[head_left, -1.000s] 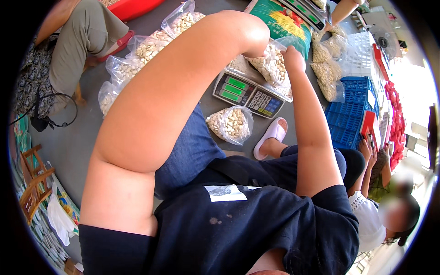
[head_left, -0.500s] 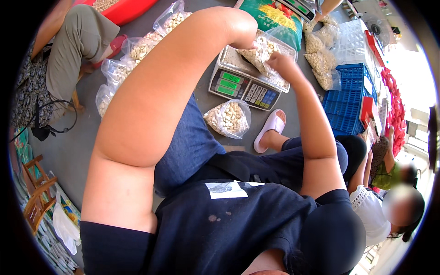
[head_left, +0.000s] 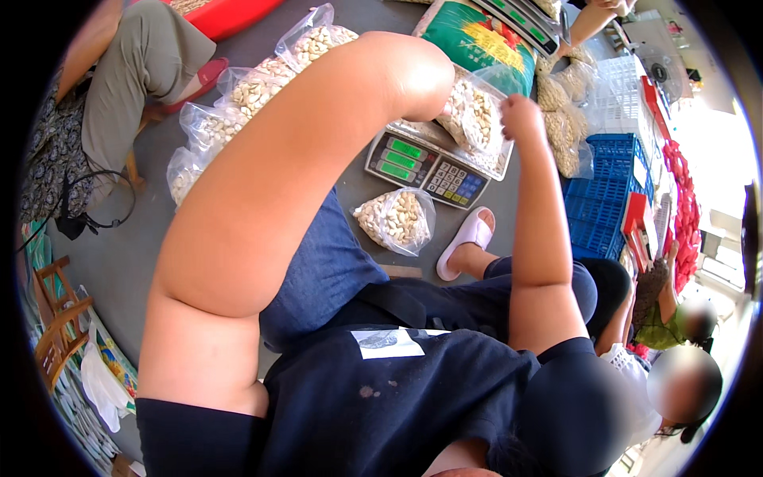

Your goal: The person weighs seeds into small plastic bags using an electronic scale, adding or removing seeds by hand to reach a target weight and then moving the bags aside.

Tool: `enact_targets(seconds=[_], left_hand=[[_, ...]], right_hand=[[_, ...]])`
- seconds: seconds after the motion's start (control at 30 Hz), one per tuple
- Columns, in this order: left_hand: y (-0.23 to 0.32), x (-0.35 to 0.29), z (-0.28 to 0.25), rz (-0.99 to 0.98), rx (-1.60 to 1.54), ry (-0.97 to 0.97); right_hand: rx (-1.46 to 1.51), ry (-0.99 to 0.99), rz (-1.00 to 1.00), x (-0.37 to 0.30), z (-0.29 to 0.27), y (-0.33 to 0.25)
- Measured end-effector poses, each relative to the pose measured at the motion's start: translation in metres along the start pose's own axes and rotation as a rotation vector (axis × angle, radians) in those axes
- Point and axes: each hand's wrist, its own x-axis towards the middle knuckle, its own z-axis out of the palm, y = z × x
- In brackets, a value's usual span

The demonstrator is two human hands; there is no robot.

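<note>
Over at the far left edge of the frame, one small wooden chair (head_left: 56, 318) stands on the grey floor (head_left: 135, 238), with a seated person in olive trousers (head_left: 119, 87) above it in the upper left corner. Just right of that person, a row of about four clear plastic bags of pale nuts (head_left: 238, 95) lies on the floor, running up toward the top centre; the exact count is hard to fix because the bags overlap.

Next, the wearer's bare left arm crosses the middle of the picture, bent sharply, and the left hand (head_left: 413, 79) is folded under at the wrist beside the scale, so I cannot tell whether it is spread or gripping anything. One grey electronic weighing scale with green displays and a keypad (head_left: 421, 163) sits in the upper centre. On its pan rests one clear bag of pale nuts (head_left: 473, 115), and the right hand (head_left: 520, 119) is closed into a loose fist pinching that bag's top edge at its right side.

Below the scale, one smaller clear bag of nuts (head_left: 396, 219) lies alone on the floor, near one pale pink slipper (head_left: 469, 238) on the wearer's foot. A green and yellow printed sack (head_left: 477, 40) lies above the scale. At right stands one blue plastic crate (head_left: 608, 191), and another person (head_left: 675, 318) sits at the right edge.
</note>
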Motion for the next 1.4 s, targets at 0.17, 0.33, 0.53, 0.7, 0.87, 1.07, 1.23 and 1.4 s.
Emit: enact_targets(seconds=[0.17,0.33,0.53,0.7,0.87,1.07,1.23,1.4], left_hand=[[0.005,0.000,0.011,0.174,-0.054,0.034],[0.032,0.004,0.023,0.199,0.031,-0.263],[0.030,0.008,0.013,0.205,-0.019,-0.123],[0.016,0.014,0.003,0.174,0.012,-0.116],[0.011,0.021,0.003,0.080,0.076,-0.104],[-0.003,0.030,-0.001,0.089,0.007,-0.103],[-0.001,0.045,0.014,0.111,0.100,-0.051],[0.011,0.040,0.013,0.140,0.120,-0.005]], right_hand=[[-0.383,0.138,-0.069,0.070,0.060,0.026],[-0.144,0.038,0.014,0.098,0.138,0.045],[-0.271,0.154,-0.107,0.103,0.111,0.073],[-0.302,0.121,-0.224,0.023,0.022,-0.003],[-0.372,-0.151,-0.300,-0.047,0.027,-0.018],[-0.357,-0.516,-0.397,-0.132,0.105,-0.011],[-0.306,-0.611,-0.426,-0.144,0.115,-0.002],[-0.345,-0.341,-0.343,-0.084,0.044,-0.009]])
